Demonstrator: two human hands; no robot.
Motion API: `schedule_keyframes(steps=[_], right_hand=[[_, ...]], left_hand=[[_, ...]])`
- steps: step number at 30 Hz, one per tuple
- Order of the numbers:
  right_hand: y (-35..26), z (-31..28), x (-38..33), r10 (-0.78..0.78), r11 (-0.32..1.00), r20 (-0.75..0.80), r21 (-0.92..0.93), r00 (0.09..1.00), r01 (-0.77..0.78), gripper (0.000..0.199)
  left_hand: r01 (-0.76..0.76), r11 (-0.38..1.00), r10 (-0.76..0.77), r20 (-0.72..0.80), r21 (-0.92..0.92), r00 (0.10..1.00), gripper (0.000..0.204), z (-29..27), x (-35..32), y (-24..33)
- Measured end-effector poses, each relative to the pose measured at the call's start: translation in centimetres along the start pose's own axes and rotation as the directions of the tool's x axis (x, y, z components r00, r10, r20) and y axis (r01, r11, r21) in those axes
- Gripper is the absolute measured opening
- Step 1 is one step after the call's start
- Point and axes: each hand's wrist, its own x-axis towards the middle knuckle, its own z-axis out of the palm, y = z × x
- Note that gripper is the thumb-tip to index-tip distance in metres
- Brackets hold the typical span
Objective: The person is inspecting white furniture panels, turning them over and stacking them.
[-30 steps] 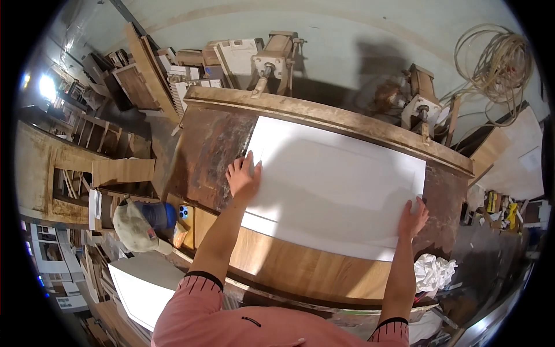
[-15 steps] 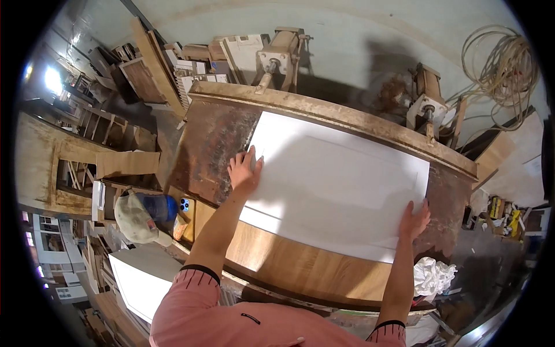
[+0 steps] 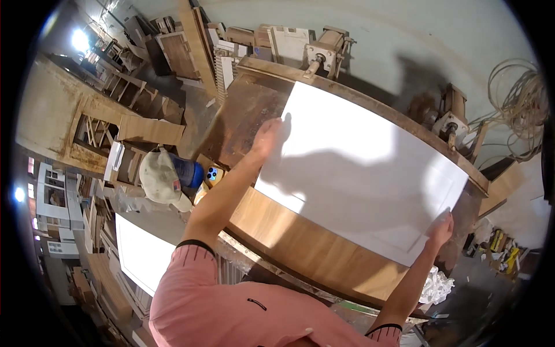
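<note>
A white rectangular panel [image 3: 358, 173] with a grooved border lies across the brown work surface, or is raised slightly off it; I cannot tell which. My left hand [image 3: 267, 137] grips its left edge, fingers partly hidden at the edge. The lower right side of the panel is held by my right hand [image 3: 441, 229], thumb over the border. Under the panel's near edge shows a wood-grain board [image 3: 300, 237]. The far edge of the panel reaches up to a long worn wooden rail [image 3: 370, 104].
Two clamp cylinders [image 3: 325, 51] stand behind the rail. On the left are a cap [image 3: 159, 176], a blue-lidded container [image 3: 188, 172] and a phone [image 3: 215, 174]. Crumpled white wrapping [image 3: 437, 287] sits near my right forearm. Coiled hose [image 3: 517, 110] hangs on the wall.
My hands have gone from resting flat on the panel to gripping its side edges. The panel has shifted toward the rail and looks larger. The whole view has also turned.
</note>
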Motion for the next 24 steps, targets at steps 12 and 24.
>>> schedule_keyframes(steps=[12, 24], right_hand=[[-13.4, -18.6, -21.8, 0.233, 0.972, 0.026, 0.023, 0.972, -0.233, 0.073], [-4.0, -30.0, -31.4, 0.595, 0.802, 0.446, -0.284, 0.668, -0.525, 0.081]], left_hand=[[0.092, 0.989, -0.083, 0.085, -0.117, 0.993, 0.041, -15.2, -22.9, 5.3], [0.371, 0.915, -0.403, 0.405, 0.159, 0.820, 0.072, -24.9, -35.8, -7.5]])
